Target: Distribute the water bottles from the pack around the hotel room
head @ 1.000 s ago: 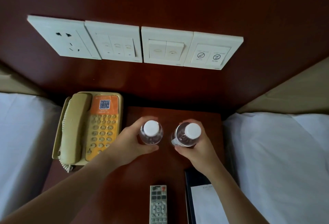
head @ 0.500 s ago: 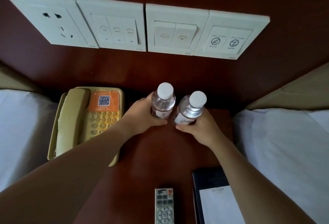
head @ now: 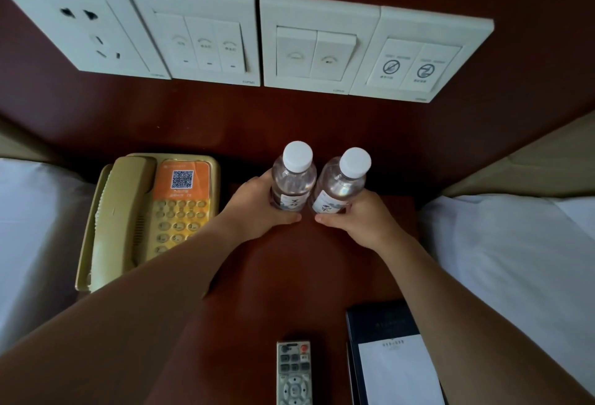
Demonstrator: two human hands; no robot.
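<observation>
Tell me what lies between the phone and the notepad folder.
In the head view, the left forearm crosses bare nightstand wood; the remote lies near the folder, right of the phone.

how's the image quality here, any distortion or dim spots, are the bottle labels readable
Head view: wide-angle bend bows the switch panels and both beds; the light is dim and the nightstand dark. Both bottles, left and right, are fairly sharp, but their label print is too small to read. The left hand and right hand are clear.
</observation>
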